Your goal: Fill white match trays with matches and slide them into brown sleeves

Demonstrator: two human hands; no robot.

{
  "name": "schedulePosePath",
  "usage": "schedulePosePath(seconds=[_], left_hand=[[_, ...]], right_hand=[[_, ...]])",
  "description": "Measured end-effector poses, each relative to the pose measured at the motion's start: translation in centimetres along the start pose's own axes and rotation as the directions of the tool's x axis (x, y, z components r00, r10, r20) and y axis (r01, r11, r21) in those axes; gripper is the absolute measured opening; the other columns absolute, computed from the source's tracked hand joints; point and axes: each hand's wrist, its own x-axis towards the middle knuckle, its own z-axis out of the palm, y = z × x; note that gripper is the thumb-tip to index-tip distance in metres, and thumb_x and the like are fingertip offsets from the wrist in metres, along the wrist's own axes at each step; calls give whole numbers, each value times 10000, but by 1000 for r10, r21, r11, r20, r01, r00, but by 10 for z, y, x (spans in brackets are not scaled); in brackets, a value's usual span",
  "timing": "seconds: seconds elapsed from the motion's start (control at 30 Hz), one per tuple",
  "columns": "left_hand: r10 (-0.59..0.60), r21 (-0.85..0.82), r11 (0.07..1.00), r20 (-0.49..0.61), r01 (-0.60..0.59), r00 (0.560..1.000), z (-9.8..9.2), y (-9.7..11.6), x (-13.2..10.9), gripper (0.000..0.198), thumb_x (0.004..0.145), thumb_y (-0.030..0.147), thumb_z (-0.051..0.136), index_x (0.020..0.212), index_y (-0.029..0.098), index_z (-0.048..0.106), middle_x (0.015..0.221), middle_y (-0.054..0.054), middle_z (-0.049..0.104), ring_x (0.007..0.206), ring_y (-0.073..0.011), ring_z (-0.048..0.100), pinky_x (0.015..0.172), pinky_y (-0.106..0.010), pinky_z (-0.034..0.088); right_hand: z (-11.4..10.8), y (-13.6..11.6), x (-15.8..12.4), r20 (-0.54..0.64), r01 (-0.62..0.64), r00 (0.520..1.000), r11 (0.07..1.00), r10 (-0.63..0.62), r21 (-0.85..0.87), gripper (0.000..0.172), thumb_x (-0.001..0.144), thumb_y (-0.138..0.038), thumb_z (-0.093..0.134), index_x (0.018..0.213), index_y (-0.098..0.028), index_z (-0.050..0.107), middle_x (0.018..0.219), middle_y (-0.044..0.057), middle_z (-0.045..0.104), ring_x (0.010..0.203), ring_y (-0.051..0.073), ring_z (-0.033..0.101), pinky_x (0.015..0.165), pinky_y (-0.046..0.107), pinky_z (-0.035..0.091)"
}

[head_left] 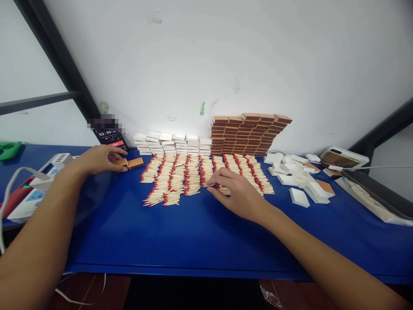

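At the left of the blue table, my left hand (100, 158) has its thumb and fingers closed round a small orange matchbox (120, 162). A second orange matchbox (136, 162) lies end to end with it, on its right. My right hand (237, 191) is over the front edge of a broad spread of red-tipped matches (169, 176), laid in several columns. Its thumb and fingertips come close together at the matches; what is between them, if anything, is too small to make out.
Against the wall stand stacked white box trays (174, 144) and a taller stack of brown matchboxes (243, 135). Loose white trays (298, 172) are heaped at the right, near a black case (380, 196). A phone (111, 137) leans at the left, near a white charger (61, 160) and cables.
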Motion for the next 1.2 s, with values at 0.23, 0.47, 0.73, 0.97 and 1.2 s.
schedulePosePath(seconds=[0.23,0.47,0.73,0.97,1.2], left_hand=[[-62,11,998,109,61,992,2,5,0,793,557,606,865,1244,223,767,1034,-81,794,1004,-296,725,857,-368,563],[-54,7,999,130,54,990,6,11,0,819,599,639,839,1300,230,734,979,-37,786,946,-270,714,825,-335,550],[-45,2,999,113,45,993,11,6,3,806,602,656,834,1281,233,739,1029,-49,792,1004,-280,710,852,-336,540],[3,2,1000,110,-3,994,14,1,6,736,658,622,831,1271,225,743,1017,-46,793,998,-285,712,837,-343,528],[71,-36,997,-25,-72,997,15,10,-3,645,677,631,852,1182,236,784,1038,-5,806,944,-257,720,817,-317,539]], right_hand=[[1,-1,0,-7,4,1000,1000,-4,-19,119,1024,-194,587,1078,-231,687,1042,91,693,945,230,684,823,409,591],[0,-1,0,-11,6,1000,1000,-7,-22,105,1023,-201,591,1069,-231,680,1038,90,692,939,232,686,822,412,591],[0,-2,0,-2,2,1000,1000,-2,-24,110,1015,-185,598,1074,-225,682,1034,88,695,937,232,683,807,404,583],[-1,-2,1,12,-14,1000,1000,15,-25,107,1019,-189,598,1066,-217,690,1034,90,697,937,228,680,813,396,575],[1,-1,-1,17,-35,999,999,36,-31,111,1020,-193,598,1068,-223,693,1042,82,704,944,220,680,818,375,561]])
